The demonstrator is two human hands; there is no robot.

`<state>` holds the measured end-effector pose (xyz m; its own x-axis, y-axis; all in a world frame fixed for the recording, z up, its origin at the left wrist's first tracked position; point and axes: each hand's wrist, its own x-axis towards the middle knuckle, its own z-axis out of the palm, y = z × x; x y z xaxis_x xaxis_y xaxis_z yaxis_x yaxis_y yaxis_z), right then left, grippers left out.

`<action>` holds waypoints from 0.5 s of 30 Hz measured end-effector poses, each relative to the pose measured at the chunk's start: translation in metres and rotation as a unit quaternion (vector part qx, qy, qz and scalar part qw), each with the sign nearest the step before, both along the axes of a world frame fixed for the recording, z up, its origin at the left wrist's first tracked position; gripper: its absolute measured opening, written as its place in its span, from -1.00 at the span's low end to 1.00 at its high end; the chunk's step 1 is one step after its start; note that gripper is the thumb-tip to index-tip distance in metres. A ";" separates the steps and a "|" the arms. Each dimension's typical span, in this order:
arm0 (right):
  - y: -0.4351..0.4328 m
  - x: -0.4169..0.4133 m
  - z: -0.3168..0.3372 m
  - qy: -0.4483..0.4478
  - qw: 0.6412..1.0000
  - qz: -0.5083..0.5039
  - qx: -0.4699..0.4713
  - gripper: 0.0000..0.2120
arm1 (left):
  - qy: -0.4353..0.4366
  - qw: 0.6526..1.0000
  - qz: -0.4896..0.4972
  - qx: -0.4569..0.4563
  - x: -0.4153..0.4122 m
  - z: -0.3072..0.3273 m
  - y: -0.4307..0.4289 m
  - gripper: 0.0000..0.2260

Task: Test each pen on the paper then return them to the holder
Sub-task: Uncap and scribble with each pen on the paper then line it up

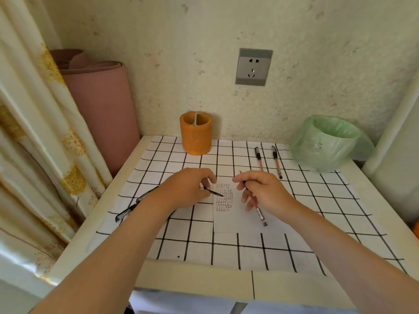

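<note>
A small white worktop (74,241), covered by a black-gridded white sheet (283,225), is seen from above against a pale floral-papered wall. A black pen (213,191) is pinched in the curled fingers of the left hand (188,189), its tip set on a narrow slip of paper (225,219) already filled with rows of small red and black marks. A red pen (257,208) is gripped in the closed right hand (263,191), slanted with its capped lower end hanging just over the paper's right side. Two further dark pens (127,211) are laid on the sheet beside the left forearm, partly hidden by it. Two more red pens (267,160) are laid side by side farther back on the sheet, near a bin lined with a green plastic bag (326,143) at the right rear corner. The orange cylindrical pen holder (196,134), divided across its mouth, is stood upright at the back edge of the worktop, well apart from both hands, with no pens seen inside. A grey wall socket (253,66) is mounted above. A rolled pink mat (102,105) is stood on end beside a patterned curtain (38,132) at the left.
</note>
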<state>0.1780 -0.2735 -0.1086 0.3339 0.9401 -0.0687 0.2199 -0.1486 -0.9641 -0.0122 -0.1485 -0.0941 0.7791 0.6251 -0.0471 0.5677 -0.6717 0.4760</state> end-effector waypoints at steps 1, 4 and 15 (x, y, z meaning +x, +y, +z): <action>-0.001 0.000 0.000 0.042 0.999 -0.001 0.003 -0.56 | 0.008 1.000 -0.012 -0.002 0.001 -0.001 -0.001 -0.76; -0.004 -0.001 -0.002 0.049 0.999 0.001 0.017 -0.54 | 0.032 0.999 -0.031 0.008 0.004 -0.003 -0.003 -0.78; -0.009 -0.017 -0.023 0.007 0.999 -0.040 0.021 -0.78 | 0.044 0.994 -0.074 0.067 0.017 -0.018 -0.012 -0.55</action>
